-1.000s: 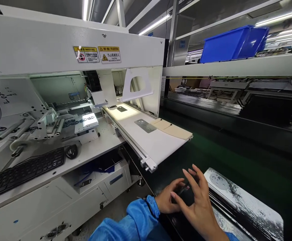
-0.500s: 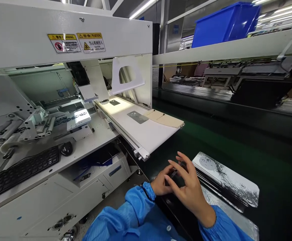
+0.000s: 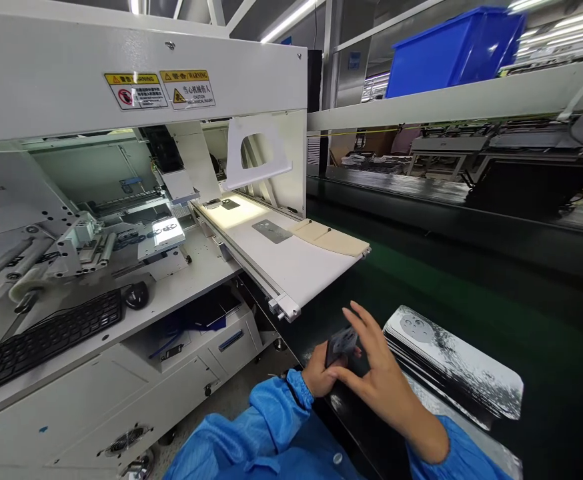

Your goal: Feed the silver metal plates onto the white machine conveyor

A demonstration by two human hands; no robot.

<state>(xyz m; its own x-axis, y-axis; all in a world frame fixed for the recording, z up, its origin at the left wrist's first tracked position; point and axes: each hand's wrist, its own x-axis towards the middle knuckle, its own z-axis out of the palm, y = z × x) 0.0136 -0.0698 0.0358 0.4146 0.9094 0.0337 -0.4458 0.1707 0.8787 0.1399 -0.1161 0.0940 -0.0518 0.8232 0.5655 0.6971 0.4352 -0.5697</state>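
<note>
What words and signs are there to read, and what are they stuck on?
"WARNING": yellow top of the left sticker on the white machine; smaller writing is too blurred.
"WARNING": yellow top of the right sticker, same machine.
"当心机械伤人": right sticker.
"CAUTION MECHANICAL INJURY": right sticker, underneath.
Too small or blurred: keyboard keys, mouse marking, blue sign on the metal post.

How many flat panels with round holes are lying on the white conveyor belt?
2. One grey panel lies beside the beige board; one darker panel lies farther in, on the lit part of the belt. Others may be hidden inside the machine.
</note>
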